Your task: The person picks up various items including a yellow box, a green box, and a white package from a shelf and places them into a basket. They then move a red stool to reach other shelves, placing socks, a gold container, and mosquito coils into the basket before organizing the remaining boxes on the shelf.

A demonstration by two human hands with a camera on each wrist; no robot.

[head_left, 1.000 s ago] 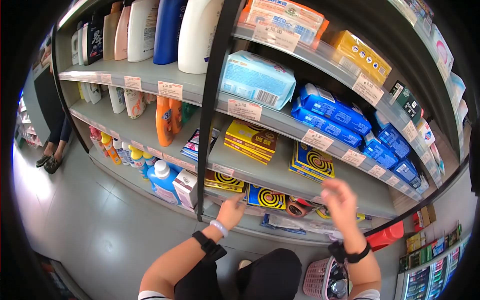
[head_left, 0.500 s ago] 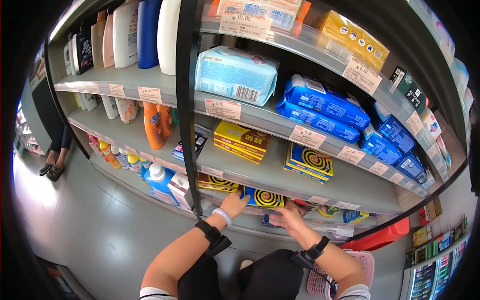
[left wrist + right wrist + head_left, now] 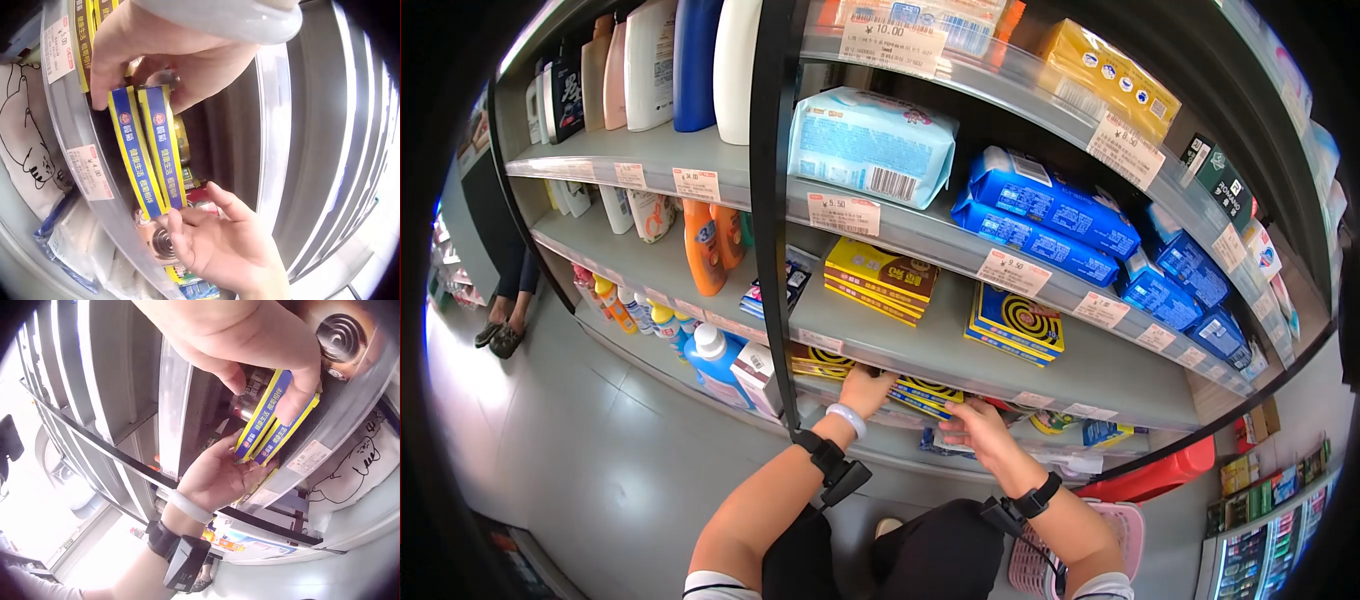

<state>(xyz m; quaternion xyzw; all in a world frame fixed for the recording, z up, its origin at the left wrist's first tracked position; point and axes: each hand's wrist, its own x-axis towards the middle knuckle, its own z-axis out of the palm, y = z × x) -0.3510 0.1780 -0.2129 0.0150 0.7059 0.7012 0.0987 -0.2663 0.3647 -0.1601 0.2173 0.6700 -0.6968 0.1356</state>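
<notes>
Two blue-and-yellow mosquito coil boxes (image 3: pixel 142 153) lie face to face on the low shelf, their narrow sides showing in both wrist views. My left hand (image 3: pixel 863 391) holds one end of them, thumb and fingers on opposite sides. At the other end is my right hand (image 3: pixel 982 430), palm partly turned up and fingers apart, with fingertips at the boxes' edges. In the right wrist view one right finger (image 3: pixel 297 403) lies across their end. Brown-and-yellow boxes (image 3: pixel 820 362) sit just left of my left hand.
The shelf above holds brown-and-yellow boxes (image 3: pixel 880 280) and more blue coil boxes (image 3: pixel 1015 325). A black upright post (image 3: pixel 770 210) stands left of my hands. Price-tagged shelf edges (image 3: pixel 91 172) run close by. A pink basket (image 3: pixel 1125 540) and a red object (image 3: pixel 1160 470) are at lower right.
My right hand has come down and left from the raised position to the boxes' right end. My left hand has reached further in, and the coil boxes now sit tilted.
</notes>
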